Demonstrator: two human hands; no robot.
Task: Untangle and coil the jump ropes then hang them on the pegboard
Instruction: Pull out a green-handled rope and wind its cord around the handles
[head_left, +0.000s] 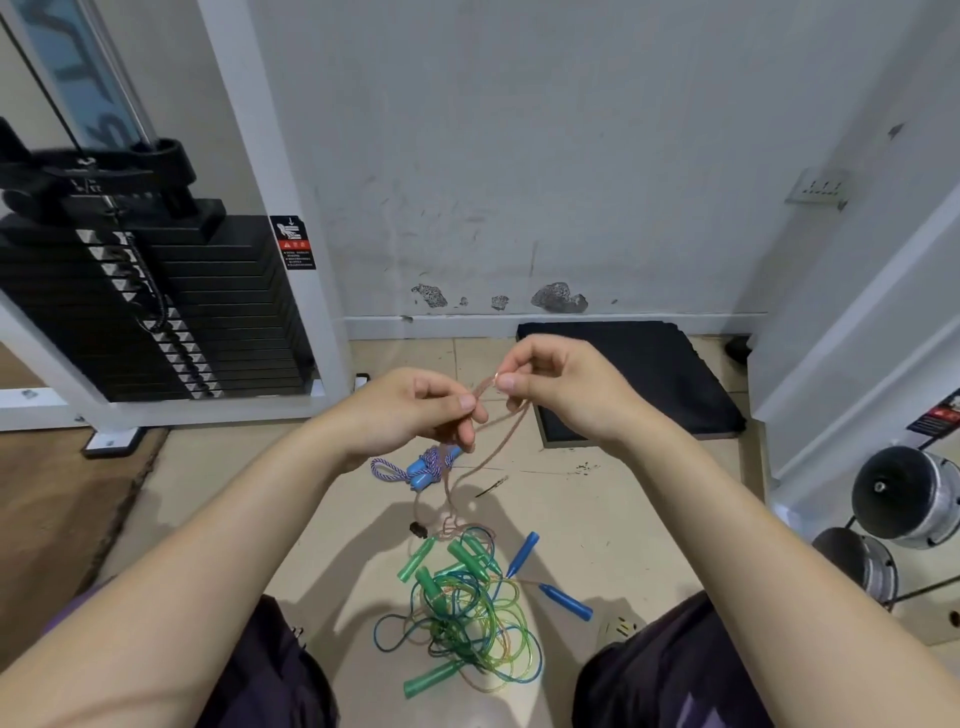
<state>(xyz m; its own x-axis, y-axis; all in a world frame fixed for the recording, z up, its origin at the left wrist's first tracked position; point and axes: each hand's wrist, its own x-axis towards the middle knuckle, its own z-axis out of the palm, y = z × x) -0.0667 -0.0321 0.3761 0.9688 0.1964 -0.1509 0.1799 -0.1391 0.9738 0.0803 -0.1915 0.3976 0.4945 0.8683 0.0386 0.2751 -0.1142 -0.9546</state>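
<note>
Still early days: both hands, left (410, 410) and right (550, 384), pinch a loop of the tan rope (498, 441). Below them, the green pile (462, 613) lies knotted on the floor, one coiled rope (415, 467) beside it; no pegboard in view.

Pink rope (498, 441) partly hidden inside curled fingers (470, 402), tangled green ropes (467, 623) indistinguishable, warning sticker (292, 243) text unreadable

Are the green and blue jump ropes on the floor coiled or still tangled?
Tangled: the translucent green and blue plastic jump ropes lie in one loose, overlapping heap on the beige floor tiles.
</note>
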